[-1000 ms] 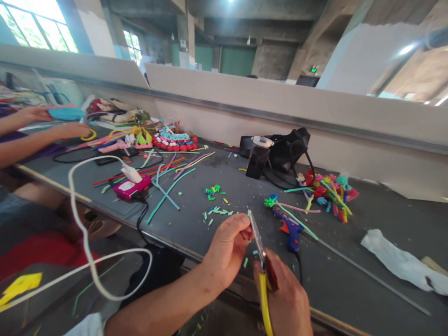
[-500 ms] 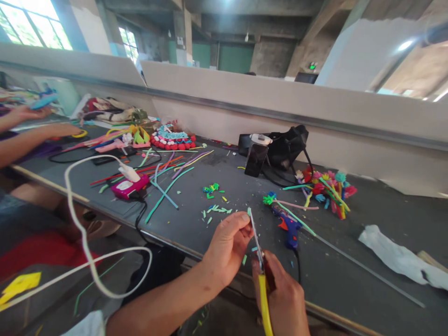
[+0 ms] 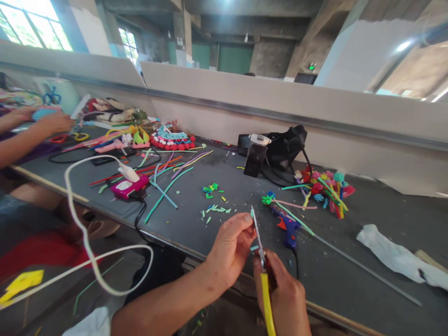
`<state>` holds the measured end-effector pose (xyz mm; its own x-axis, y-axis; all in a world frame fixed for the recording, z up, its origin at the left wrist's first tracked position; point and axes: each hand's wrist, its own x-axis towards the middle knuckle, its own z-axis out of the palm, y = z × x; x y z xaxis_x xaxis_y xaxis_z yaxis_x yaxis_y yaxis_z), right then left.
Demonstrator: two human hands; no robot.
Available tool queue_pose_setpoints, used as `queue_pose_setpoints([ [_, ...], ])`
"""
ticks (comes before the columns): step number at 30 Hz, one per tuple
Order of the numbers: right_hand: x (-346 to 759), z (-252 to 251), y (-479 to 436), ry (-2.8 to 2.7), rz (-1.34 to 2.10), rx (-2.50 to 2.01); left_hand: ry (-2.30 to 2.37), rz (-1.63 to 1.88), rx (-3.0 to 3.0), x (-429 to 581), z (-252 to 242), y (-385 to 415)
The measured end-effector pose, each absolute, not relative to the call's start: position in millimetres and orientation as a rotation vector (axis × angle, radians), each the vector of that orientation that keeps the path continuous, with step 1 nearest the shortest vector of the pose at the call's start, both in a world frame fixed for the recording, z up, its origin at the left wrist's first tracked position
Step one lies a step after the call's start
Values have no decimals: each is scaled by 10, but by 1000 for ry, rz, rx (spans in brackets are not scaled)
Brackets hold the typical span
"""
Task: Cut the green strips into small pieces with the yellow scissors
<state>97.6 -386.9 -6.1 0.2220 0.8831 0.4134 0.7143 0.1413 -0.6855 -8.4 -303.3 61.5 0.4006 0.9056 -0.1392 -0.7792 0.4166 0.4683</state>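
Head view: the left hand (image 3: 230, 249) pinches a small pale-green piece (image 3: 252, 213) at the blades of yellow-handled scissors (image 3: 264, 280), gripped in the right hand (image 3: 284, 291). Green clippings (image 3: 217, 210) lie just beyond on the dark worktop (image 3: 378, 205).

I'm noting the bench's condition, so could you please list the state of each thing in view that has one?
Left hand: pinching a green piece
Right hand: gripping yellow-handled scissors
Yellow-handled scissors: blade opening unclear
Hot glue gun: lying down, corded
Magenta socket box: white charger plugged in
Black slab: tilted, face dark
Green clippings: scattered
Green sign: lit
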Motion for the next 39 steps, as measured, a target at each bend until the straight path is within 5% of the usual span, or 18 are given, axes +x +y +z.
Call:
queue_pose_setpoints([
  [30, 1089, 236, -3794, -1355, 87, -1610, 493, 938, 468, 15, 513, -3162],
  [39, 1139, 232, -3781, -933, 388, -1489, 625, 635, 762, -42, 457, -3186],
])
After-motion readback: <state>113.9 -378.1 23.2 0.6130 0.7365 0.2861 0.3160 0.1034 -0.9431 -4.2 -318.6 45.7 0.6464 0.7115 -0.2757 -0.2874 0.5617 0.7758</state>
